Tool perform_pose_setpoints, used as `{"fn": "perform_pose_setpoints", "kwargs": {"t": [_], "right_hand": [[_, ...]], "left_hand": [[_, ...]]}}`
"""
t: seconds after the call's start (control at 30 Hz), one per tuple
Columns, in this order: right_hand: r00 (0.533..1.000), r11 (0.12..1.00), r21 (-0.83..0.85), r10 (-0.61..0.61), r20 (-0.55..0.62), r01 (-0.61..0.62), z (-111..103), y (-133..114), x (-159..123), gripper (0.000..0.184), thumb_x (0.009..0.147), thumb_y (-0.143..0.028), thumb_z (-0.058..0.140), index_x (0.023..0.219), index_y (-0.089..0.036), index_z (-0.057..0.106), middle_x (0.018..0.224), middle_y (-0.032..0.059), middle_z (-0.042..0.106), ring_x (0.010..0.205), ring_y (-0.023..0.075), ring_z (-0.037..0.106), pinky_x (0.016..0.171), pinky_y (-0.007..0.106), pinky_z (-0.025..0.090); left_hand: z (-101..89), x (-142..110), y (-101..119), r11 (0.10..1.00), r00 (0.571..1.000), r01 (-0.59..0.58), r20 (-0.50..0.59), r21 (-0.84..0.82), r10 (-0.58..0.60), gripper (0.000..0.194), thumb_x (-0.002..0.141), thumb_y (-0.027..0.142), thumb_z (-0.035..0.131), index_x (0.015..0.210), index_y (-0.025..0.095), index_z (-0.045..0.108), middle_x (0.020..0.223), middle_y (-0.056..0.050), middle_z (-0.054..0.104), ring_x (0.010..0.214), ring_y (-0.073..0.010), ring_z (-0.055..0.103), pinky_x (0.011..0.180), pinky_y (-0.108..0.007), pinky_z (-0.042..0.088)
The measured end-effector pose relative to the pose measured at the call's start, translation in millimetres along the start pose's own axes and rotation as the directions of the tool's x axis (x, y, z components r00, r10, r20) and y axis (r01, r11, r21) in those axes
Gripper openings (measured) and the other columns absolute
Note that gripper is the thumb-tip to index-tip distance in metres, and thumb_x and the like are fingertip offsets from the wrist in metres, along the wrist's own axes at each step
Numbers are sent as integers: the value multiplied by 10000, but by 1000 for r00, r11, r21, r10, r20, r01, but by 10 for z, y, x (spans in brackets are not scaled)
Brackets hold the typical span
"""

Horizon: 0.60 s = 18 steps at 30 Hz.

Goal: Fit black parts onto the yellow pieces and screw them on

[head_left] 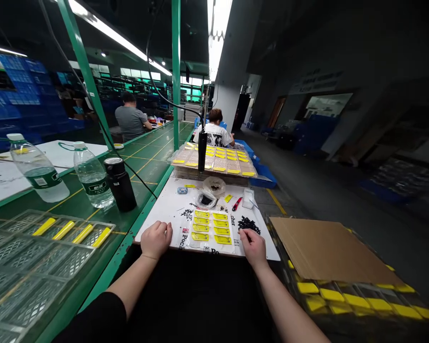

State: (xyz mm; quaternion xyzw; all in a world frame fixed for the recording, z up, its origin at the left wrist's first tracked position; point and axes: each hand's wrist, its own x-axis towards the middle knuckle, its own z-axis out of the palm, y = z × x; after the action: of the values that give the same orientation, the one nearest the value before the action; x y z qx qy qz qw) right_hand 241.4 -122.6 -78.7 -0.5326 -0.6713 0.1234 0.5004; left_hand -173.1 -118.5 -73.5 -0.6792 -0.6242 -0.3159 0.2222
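My left hand [156, 239] rests on the left front of the white board [153, 213], fingers curled; whatever it may hold is hidden. At the right, my right hand [253, 246] has thumb and forefinger pinched together by a pile of small black parts [249, 224]; anything between them is too small to make out. Between both hands lies a clear sheet holding two columns of yellow pieces [201, 228]. Tiny black bits [188, 214] are scattered beyond my left hand. Farther back are a bag of black parts [205, 200] and a red utility knife [237, 204].
A black cylindrical tool [202, 151] hangs over the board. Behind it sits a stack of trays [214, 162] with yellow pieces. At left stand water bottles [93, 178], a black flask [120, 186] and a gridded tray [39, 267]. Cardboard [329, 247] covers trays at right. Two people sit ahead.
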Motion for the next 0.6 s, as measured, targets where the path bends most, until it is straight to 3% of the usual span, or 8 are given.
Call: {"fn": "perform_pose_setpoints", "kwargs": {"t": [0.17,0.3,0.6], "right_hand": [[1000,1000,1,10,16,-10,12,29,16,310,1077,-446,701,1236,-181,723,1183,68,757,975,192,746,872,390,663],[1000,1000,-1,12,24,-12,-3,23,18,304,1079,-447,699,1221,-180,725,1161,63,759,955,186,744,858,381,663],[998,999,25,42,50,-43,-77,-59,-13,303,1083,-470,687,1090,-171,732,1011,29,752,859,161,722,812,353,641]], "left_hand": [[18,1,6,1000,999,21,38,-11,-21,286,1093,427,689,1005,155,701,882,2,694,736,-127,656,715,-292,603],[-18,22,25,999,999,26,43,-32,-24,314,1091,432,687,934,161,684,833,14,674,703,-121,629,697,-282,579],[-150,87,66,994,993,80,94,-73,-73,468,1110,403,521,724,199,686,759,-57,698,668,-181,619,613,-314,388]]}}
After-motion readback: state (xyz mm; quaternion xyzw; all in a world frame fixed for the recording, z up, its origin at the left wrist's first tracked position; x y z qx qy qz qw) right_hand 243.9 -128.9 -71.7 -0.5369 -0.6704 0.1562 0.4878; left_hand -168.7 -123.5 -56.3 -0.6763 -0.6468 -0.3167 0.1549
